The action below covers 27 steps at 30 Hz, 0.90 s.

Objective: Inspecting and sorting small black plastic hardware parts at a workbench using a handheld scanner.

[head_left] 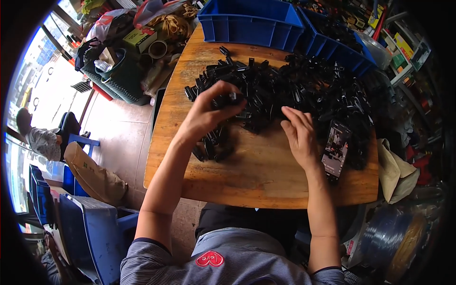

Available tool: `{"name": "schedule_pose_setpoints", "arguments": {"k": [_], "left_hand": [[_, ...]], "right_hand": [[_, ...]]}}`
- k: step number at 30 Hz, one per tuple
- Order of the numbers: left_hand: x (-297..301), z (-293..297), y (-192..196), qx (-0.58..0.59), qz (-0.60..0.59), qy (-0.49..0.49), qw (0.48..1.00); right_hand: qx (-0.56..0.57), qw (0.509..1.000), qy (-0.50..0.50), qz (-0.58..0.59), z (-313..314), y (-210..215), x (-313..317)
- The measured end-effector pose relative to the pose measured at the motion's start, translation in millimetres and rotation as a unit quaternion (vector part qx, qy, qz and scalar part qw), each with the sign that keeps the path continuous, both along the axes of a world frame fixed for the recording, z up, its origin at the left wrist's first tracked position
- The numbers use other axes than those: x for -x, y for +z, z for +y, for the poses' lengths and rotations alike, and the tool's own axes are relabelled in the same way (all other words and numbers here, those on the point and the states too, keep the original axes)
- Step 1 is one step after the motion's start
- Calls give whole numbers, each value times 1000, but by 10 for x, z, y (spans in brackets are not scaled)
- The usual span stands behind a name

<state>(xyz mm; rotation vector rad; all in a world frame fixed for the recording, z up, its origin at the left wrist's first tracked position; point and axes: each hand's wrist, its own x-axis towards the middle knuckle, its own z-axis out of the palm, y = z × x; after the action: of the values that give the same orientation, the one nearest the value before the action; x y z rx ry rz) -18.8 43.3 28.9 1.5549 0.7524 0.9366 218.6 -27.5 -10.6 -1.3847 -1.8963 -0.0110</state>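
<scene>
Wooden counter (266,175) bears a big unsorted heap of black clips (304,90) beyond the fingers; left hand (206,116) pinches one clip (228,99), right hand (299,135) lies open and empty, so the work looks barely begun.

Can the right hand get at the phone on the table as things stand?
Probably yes. The right hand rests flat on the wooden table right beside the phone, which lies face up at the edge of the black parts pile, nothing between them.
</scene>
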Motion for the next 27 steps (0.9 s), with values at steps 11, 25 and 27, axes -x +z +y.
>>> {"name": "schedule_pose_setpoints", "arguments": {"k": [11,25,27], "left_hand": [[-268,-200,-384,-420,365,17,831],[-242,-244,-155,-208,150,-61,965],[-299,-271,-153,-224,95,-54,968]], "right_hand": [[153,981,-66,100,-83,-41,-113],[228,786,144,556,-211,131,183],[243,728,184,615,-223,72,155]]}}
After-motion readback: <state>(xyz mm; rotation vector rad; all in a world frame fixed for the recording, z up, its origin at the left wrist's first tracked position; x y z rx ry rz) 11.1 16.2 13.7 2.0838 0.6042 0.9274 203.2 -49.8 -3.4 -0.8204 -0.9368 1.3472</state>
